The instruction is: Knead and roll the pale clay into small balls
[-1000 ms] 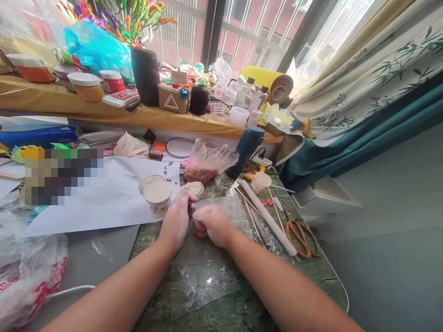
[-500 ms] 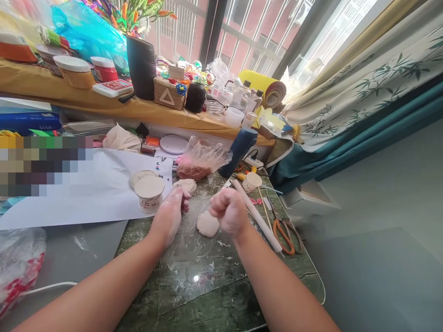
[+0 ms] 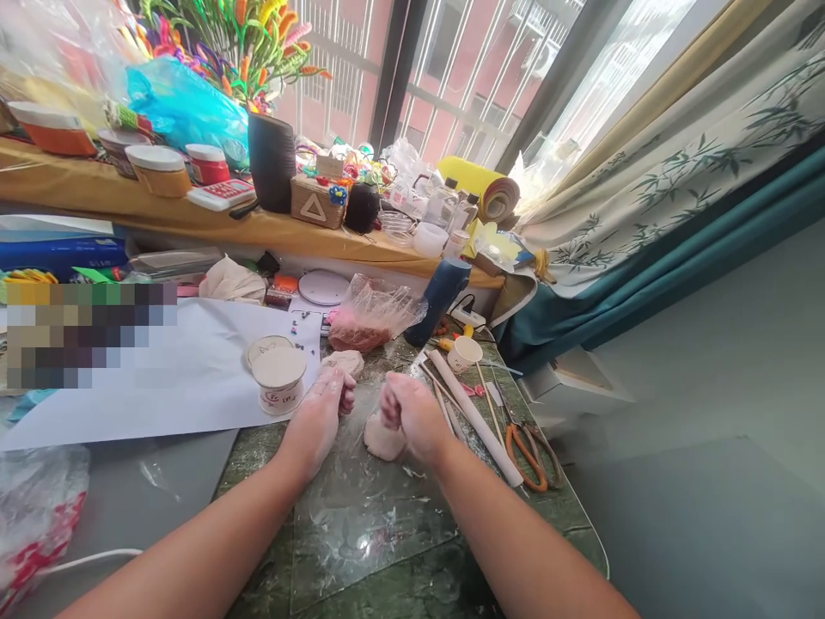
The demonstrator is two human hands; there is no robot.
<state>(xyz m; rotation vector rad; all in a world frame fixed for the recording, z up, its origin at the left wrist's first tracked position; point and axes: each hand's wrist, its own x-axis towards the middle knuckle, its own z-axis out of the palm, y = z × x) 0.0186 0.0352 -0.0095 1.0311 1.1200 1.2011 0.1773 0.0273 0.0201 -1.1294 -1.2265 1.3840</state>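
Note:
A pale lump of clay point(image 3: 381, 438) lies on a clear plastic sheet point(image 3: 361, 524) spread over the green marble tabletop point(image 3: 554, 507). My right hand point(image 3: 412, 417) is curled into a fist and presses down on the lump's right side. My left hand point(image 3: 320, 413), dusted white, rests on the sheet just left of the lump with its fingers curled loosely; nothing shows in it. A second, flatter lump of clay point(image 3: 344, 362) lies beyond my left hand.
A lidded paper cup point(image 3: 278, 378) and a white sheet of paper point(image 3: 174, 378) lie to the left. A white rolling pin point(image 3: 473, 417), sticks, a small cup point(image 3: 465, 352) and orange-handled scissors point(image 3: 528, 447) lie to the right. A plastic bag of reddish stuff point(image 3: 370, 314) stands behind.
My right fist rose off the clay half a second ago, showing the flattened lump, and has now come back down onto it. My left hand has stayed in place.

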